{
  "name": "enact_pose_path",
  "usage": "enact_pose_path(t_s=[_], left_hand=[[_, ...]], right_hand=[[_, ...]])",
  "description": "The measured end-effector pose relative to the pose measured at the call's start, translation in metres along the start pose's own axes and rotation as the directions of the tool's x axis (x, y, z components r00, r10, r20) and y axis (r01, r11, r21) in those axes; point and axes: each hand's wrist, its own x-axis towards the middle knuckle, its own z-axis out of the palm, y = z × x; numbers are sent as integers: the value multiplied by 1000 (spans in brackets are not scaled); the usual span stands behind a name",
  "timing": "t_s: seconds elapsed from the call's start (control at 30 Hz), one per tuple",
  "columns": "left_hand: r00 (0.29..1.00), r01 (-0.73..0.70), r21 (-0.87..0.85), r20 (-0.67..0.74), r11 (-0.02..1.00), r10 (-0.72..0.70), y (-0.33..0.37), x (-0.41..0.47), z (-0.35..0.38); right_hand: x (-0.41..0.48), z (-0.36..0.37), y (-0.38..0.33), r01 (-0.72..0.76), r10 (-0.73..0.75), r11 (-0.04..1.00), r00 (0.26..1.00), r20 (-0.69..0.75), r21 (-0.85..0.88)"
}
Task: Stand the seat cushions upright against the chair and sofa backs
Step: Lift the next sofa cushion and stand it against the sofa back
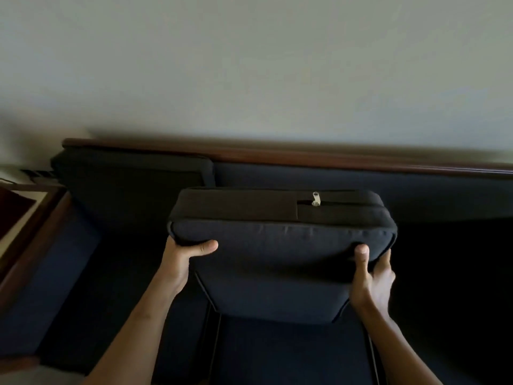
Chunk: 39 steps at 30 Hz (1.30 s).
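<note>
Both hands lift a dark seat cushion toward the sofa back.

The cushion (280, 245) is held tilted above the sofa seat (291, 354), its zipped edge (315, 199) turned up and far, with its lower edge near the seat, though contact there is unclear. The left hand (183, 257) clamps the left corner, thumb on the near face and fingers hidden behind; the right hand (372, 273) clamps the right corner the same way. Holding both upper corners probably lets the person swing the cushion upright and lean it on the sofa back (333, 187) under the wooden rail (277, 155). To the far left another cushion (130, 190) already stands against the back, just beside the spot ahead. A wooden armrest (33, 240) lies further left; nothing seems to block the way.
</note>
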Motion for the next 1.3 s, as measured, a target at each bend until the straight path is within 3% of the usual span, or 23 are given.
enact_pose_path(t_s=[0.17, 0.23, 0.3, 0.37, 0.43, 0.5, 0.67, 0.87, 0.97, 1.03, 1.2, 1.3], left_hand=[[980, 90, 266, 151, 960, -133, 0, -14, -33], [971, 85, 366, 178, 927, -160, 5, -19, -41], [958, 63, 460, 221, 885, -183, 12, -26, -44], [943, 27, 517, 270, 855, -193, 18, -32, -45], [936, 2, 548, 293, 837, -194, 18, -37, -45], [937, 2, 543, 293, 840, -192, 15, -43, -44], [963, 3, 492, 233, 871, -135, 3, -65, -43], [968, -103, 538, 246, 837, -40, 27, -68, -26], [951, -235, 604, 304, 761, 52, 67, -64, -3], [916, -370, 656, 375, 658, 141, 96, -61, 21], [807, -591, 695, 508, 410, 301, 127, -50, 90], [771, -636, 734, 595, 238, 228, 91, -38, 129]], right_hand=[[-31, -9, -17, 166, -166, 986, 986, -6, 10], [-31, -5, -26, 325, -320, 922, 946, 60, -210], [-29, 2, -40, 507, -469, 667, 855, 222, -546], [-33, 15, -62, 630, -442, 408, 770, 460, -661], [-39, 33, -76, 724, -342, 274, 688, 640, -632], [-44, 51, -83, 780, -282, 232, 625, 728, -581], [-53, 68, -84, 844, -360, 164, 533, 766, -510], [-45, 42, -80, 841, -544, 249, 532, 649, -480], [-28, 21, -81, 819, -629, 381, 570, 529, -429], [-13, 5, -79, 788, -646, 506, 616, 451, -350], [9, -18, -46, 550, -466, 816, 807, 364, -176], [13, -16, -16, 422, -353, 905, 819, 453, -59]])
